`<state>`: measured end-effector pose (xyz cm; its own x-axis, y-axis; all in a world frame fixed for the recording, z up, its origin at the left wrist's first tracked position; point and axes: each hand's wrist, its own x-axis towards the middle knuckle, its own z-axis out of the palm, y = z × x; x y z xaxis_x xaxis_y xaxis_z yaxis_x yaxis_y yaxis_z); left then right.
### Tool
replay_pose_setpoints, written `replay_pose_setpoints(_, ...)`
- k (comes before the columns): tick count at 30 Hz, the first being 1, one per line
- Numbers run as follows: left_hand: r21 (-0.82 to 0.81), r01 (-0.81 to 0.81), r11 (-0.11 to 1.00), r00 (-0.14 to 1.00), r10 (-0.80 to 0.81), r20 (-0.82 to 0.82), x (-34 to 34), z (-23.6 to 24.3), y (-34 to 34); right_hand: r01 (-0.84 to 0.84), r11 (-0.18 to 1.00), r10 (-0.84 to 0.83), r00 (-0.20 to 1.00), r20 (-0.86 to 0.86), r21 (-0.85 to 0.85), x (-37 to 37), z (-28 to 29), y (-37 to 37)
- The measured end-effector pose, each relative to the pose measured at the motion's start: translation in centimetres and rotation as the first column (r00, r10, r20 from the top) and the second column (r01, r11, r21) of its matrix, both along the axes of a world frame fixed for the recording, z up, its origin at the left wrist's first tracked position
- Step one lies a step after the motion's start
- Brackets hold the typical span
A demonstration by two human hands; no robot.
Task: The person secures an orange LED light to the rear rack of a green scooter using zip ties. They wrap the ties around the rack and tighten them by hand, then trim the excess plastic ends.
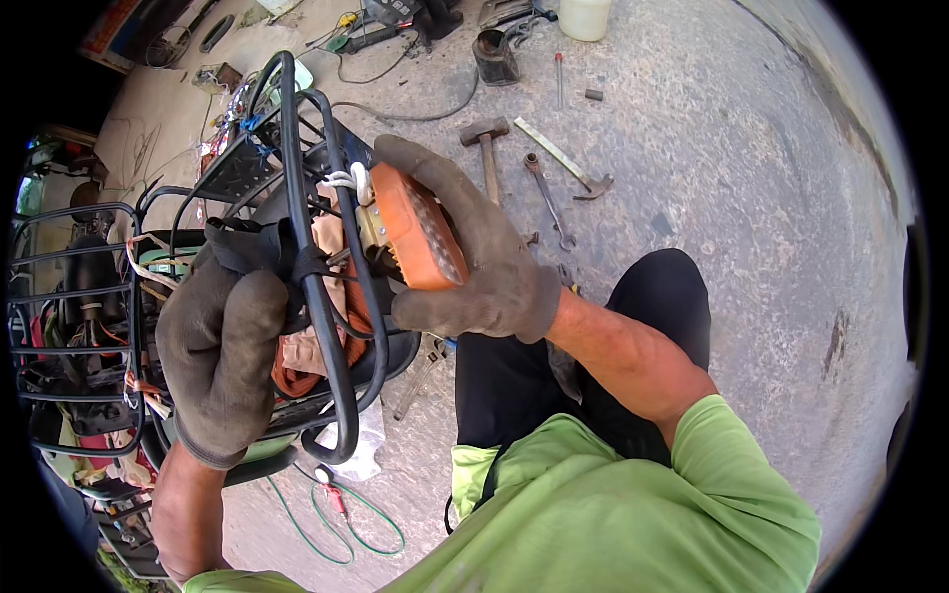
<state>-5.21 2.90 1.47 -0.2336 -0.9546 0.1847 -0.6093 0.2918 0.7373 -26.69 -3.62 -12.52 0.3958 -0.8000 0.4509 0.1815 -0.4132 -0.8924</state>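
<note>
My right hand [474, 247], in a grey-brown glove, grips an orange lamp-like piece [420, 227] by its top and bottom, against a black tubular metal rack [344, 405]. A metal bracket and white cord sit at the piece's left side. My gloved left hand [222, 346] is closed at the rack's left, around or against black strap-like material [237, 242]; exactly what its fingers grip is hidden. Orange and pink cloth [301, 356] lies inside the rack.
On the concrete floor [771, 277] lie a hammer [489, 158], claw hammer [559, 158], wrench [544, 198] and green cord [346, 544]. A white container [583, 15], dark can [494, 59] and power tool [371, 30] stand or lie behind. Wire racks with cluttered parts [74, 296] fill the left.
</note>
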Motion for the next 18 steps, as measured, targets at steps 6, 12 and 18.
replay_pose_setpoints(6, -0.121, 0.102, 0.987, 0.978, -0.078, 0.195, -0.8, -0.1, 1.8, -0.028, 0.998, 0.027, 1.000, 0.014, 0.065, -0.1, 0.6, 0.4)
replay_pose_setpoints(12, 0.196, -0.013, 0.981, 0.976, 0.055, -0.210, 0.0, 1.0, 1.0, -0.067, 0.991, 0.063, 0.997, 0.036, 0.117, 0.0, 0.8, 0.1)
replay_pose_setpoints(18, 0.254, -0.209, 0.944, 0.904, 0.286, -0.318, 1.8, 0.4, -3.9, -0.157, 0.953, 0.111, 0.977, 0.184, 0.260, 0.4, 1.0, 0.1)
